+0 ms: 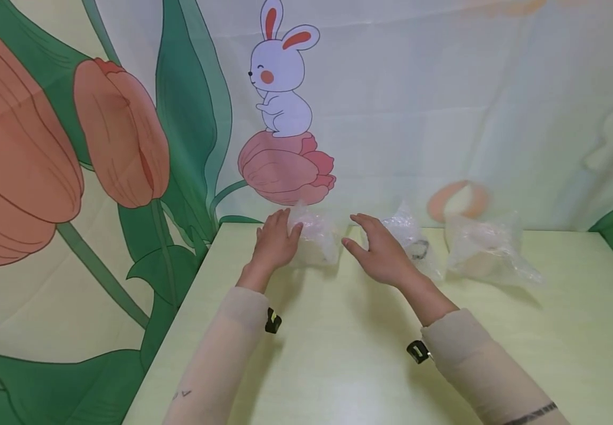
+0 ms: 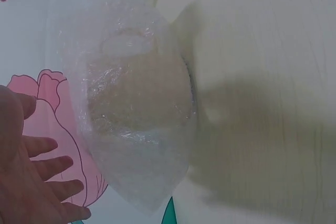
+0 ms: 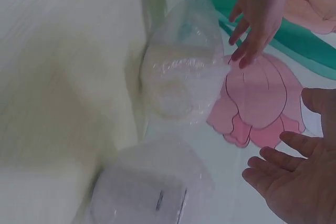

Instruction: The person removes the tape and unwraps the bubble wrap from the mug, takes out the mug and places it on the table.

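Observation:
Three clear plastic packages stand along the back of the table. The left package (image 1: 314,242) wraps something pale beige; in the left wrist view this beige-filled package (image 2: 142,93) shows its crinkled wrap. My left hand (image 1: 276,241) is at its left side with fingers spread; whether it touches the wrap I cannot tell. My right hand (image 1: 381,251) hovers between the left package and the middle package (image 1: 404,233), fingers extended and holding nothing. Dark markings show on the middle package, also in the right wrist view. The right package (image 1: 487,251) lies apart from both hands.
The pale table (image 1: 338,366) meets a cloth backdrop (image 1: 391,106) printed with tulips and a rabbit. Its left edge slants toward me. Each sleeve cuff carries a small black clip (image 1: 273,320).

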Demonstrator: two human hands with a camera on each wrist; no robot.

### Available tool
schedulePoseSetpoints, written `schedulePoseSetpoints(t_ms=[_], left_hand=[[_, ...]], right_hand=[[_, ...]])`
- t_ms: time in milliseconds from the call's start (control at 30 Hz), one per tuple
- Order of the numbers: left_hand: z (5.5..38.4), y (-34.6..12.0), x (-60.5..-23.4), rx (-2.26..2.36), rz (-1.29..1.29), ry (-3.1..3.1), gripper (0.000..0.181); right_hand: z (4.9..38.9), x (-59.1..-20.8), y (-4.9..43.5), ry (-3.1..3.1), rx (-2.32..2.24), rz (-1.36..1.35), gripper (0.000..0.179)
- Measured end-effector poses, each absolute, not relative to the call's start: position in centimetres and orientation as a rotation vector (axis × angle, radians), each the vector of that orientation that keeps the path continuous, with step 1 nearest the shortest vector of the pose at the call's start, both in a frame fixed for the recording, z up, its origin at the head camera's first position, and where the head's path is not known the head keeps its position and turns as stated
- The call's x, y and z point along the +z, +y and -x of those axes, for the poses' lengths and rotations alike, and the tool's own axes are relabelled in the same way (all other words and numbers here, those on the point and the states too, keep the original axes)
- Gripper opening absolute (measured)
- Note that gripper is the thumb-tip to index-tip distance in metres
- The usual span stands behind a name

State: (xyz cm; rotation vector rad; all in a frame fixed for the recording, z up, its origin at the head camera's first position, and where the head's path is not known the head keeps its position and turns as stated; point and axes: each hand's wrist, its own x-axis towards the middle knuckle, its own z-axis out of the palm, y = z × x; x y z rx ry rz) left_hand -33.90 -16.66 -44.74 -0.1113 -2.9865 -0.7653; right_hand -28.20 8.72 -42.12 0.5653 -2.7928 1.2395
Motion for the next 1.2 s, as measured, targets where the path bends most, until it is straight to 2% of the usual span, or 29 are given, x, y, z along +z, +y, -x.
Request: schedulePoseSetpoints(t_ms=[333,633,933,1200], left_hand=[[35.4,-17.1,-44.2,-0.916,-0.078,-3.019,0.077],[35.8,-17.5,-45.1,-1.066,-0.198,-3.056,0.084],[36.3,-17.1,-45.9,-1.088,-0.257,-3.071,0.090],[37.1,-16.9,-46.4,-1.217,-0.295,-3.055,0.093]], right_hand=[[29.2,-42.2,4.4,-2.801,1.626,-0.429,0.070],[30.3,-44.6,1.7,-2.803,1.821,-0.163,0.070],[31.0,-46.5,0.8,-2.804,1.826,-0.055,0.068],[31.4,-47.2,1.2,-2.815,1.883,-0.087,0.069]])
